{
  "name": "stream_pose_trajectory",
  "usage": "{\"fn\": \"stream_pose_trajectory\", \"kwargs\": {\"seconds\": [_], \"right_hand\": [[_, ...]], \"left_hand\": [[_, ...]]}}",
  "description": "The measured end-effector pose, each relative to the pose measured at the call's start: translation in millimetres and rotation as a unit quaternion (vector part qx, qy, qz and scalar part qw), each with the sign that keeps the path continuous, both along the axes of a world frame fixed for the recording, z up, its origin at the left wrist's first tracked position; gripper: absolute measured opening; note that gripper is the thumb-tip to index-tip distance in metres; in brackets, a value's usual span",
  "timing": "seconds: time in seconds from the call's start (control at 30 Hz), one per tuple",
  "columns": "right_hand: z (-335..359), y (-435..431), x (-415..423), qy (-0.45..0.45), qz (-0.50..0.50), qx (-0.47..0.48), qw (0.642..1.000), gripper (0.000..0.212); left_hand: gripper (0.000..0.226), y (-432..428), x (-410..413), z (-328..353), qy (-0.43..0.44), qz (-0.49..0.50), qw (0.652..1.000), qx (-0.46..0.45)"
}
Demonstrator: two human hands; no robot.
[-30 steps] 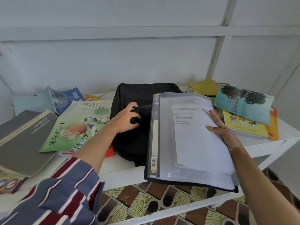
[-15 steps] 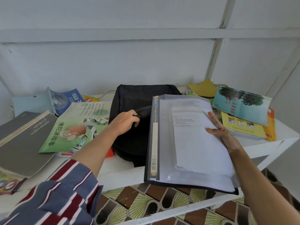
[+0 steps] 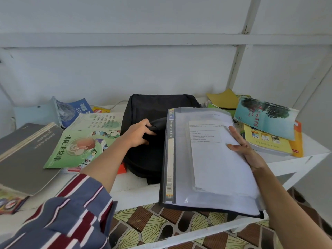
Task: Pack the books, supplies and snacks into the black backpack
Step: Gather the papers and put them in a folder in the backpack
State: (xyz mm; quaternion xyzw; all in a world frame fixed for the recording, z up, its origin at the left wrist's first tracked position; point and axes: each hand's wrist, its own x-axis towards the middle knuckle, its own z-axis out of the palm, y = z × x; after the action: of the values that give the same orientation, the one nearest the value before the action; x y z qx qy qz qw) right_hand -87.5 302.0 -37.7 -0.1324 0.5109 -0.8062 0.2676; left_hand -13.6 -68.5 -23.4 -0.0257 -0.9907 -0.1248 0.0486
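Note:
The black backpack [image 3: 152, 112] lies on the white table [image 3: 136, 186] in the middle. My left hand [image 3: 139, 133] grips a fold of its black fabric at the opening. My right hand [image 3: 241, 146] holds a clear file folder [image 3: 206, 159] full of white sheets by its right edge, thumb on top, over the backpack's right side and the table's front edge. A green picture book [image 3: 84, 141] lies left of the backpack.
A thick grey book [image 3: 27, 155] and a blue book [image 3: 71, 110] lie at the left. A teal book [image 3: 265, 117], yellow books [image 3: 267, 141] and a yellow folder [image 3: 224, 98] are stacked at the right. A white wall stands behind; patterned floor [image 3: 161, 227] shows below.
My left hand has shifted slightly on the backpack's fabric and now pinches the fold. The folder has stayed almost where it was.

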Motion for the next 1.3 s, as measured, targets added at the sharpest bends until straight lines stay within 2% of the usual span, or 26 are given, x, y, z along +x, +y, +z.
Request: {"fn": "stream_pose_trajectory", "kwargs": {"seconds": [0.27,0.53,0.63,0.73,0.93,1.3], "right_hand": [[1.7,2.1,1.9,-0.001,-0.003,0.007,1.0,0.065],[3.2,1.5,3.4,0.0,-0.009,0.008,1.0,0.065],[4.6,0.6,4.9,0.002,-0.01,0.009,1.0,0.064],[6.0,1.3,7.3,0.01,-0.014,0.009,1.0,0.064],[11.7,8.1,16.1,0.029,-0.006,0.026,0.999,0.064],[-0.5,11.8,39.9,-0.015,0.063,0.053,0.997,0.064]], "left_hand": [[0.034,2.4,4.8,0.2,0.054,-0.009,0.998,0.013],[0.026,1.0,4.0,-12.4,0.014,-0.015,0.999,-0.028],[0.033,-0.5,3.5,-12.3,-0.01,0.002,0.999,-0.046],[0.044,0.2,-0.9,-3.5,-0.029,0.009,0.999,-0.019],[0.044,-1.8,-11.0,12.4,-0.066,0.011,0.998,0.008],[0.04,-3.8,-21.0,24.7,-0.029,0.027,0.998,0.042]]}}
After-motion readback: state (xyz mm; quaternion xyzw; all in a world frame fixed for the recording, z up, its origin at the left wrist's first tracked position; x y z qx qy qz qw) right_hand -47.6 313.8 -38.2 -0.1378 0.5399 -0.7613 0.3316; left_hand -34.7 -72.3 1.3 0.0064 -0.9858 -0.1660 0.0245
